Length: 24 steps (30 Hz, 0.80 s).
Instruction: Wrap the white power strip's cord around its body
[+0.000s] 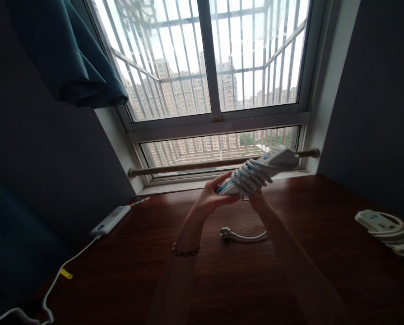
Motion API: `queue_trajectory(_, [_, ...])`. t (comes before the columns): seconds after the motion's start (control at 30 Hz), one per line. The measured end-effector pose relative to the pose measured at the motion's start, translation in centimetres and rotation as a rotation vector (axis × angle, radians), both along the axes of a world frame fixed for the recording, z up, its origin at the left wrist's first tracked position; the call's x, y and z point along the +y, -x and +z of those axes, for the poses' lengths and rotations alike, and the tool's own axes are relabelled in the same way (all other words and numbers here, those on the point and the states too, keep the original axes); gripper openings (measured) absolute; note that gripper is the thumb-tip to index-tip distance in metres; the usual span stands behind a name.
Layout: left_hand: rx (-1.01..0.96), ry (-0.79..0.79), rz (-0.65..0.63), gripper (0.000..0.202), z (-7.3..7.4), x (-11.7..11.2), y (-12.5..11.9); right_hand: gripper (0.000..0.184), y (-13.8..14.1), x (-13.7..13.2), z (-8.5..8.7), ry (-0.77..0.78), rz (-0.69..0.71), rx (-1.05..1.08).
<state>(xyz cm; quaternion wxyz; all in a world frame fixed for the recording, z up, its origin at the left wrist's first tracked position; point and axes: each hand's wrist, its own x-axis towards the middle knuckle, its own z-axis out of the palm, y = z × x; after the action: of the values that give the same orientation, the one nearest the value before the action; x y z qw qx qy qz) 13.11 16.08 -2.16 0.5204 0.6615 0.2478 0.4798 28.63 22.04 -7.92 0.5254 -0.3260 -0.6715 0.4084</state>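
Cord-wrapped block (379, 223) at the desk's (147, 257) right, white device (111, 221) far left; above the desk, left hand (211, 196) grips the power strip (252, 175), long axis slanting up rightward; right hand (256, 201) beneath, grip hidden.

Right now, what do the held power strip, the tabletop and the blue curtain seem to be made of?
Power strip: probably hard plastic, smooth and white, judging by its rigid molded shape.
Tabletop: reddish-brown wood or wood-look laminate; grain lines and a soft sheen show, but cannot settle which.
Blue curtain: likely fabric, matte, since it hangs in soft folds.
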Motion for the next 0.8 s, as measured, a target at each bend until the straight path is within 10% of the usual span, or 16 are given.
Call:
queue_trajectory(0.13, [-0.178,0.066,0.285,0.074,0.2,0.7,0.4,0.065,-0.6,0.3,-0.3,0.011,0.031,-0.172])
queue_trajectory(0.4, [-0.112,0.057,0.675,0.075,-0.5,2.7,1.4,0.028,-0.6,-1.7,1.1,-0.052,-0.007,-0.593])
queue_trajectory(0.6, [0.181,-0.188,0.933,0.064,-1.4,2.2,0.0,0.011,-0.3,-2.9,2.0,-0.161,-0.430,-0.827])
queue_trajectory(0.8, [0.784,-0.534,1.305,0.064,-1.6,1.5,-0.6,0.008,-2.5,-4.0,2.8,-0.127,-0.545,-1.021])
